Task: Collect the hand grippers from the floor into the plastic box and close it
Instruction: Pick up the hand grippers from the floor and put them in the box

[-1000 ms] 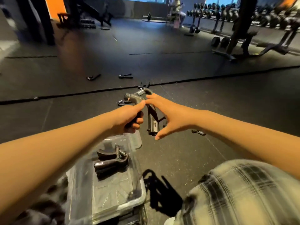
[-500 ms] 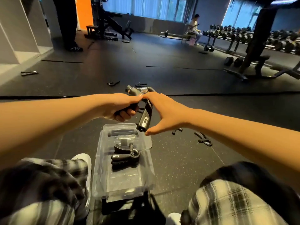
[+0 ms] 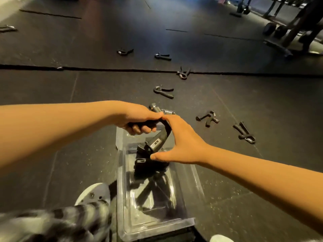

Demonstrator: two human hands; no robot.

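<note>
Left hand [image 3: 139,119] grips hand gripper [image 3: 158,140]; right hand [image 3: 181,144] touches, fingers straight.

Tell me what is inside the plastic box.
Inside the plastic box lie black hand grippers, blurred into one dark heap. The held gripper and the right hand cover its far end, so the count cannot be told.

Floor [image 3: 52,95]: black rubber mats, speckled. Long seam [image 3: 104,68] runs left to right across it. Beyond the seam, far right: dark rack legs [image 3: 295,32], two dumbbells [image 3: 274,29] on the floor just beside them. Beyond the seam, far left corner: pale strip of flooring [image 3: 8,9]. Near side of the seam, bottom left: white shoe [image 3: 92,193], blurred plaid trouser leg [image 3: 52,222] just below it. Second white toe [image 3: 221,239] at the bottom edge, further right.
</note>
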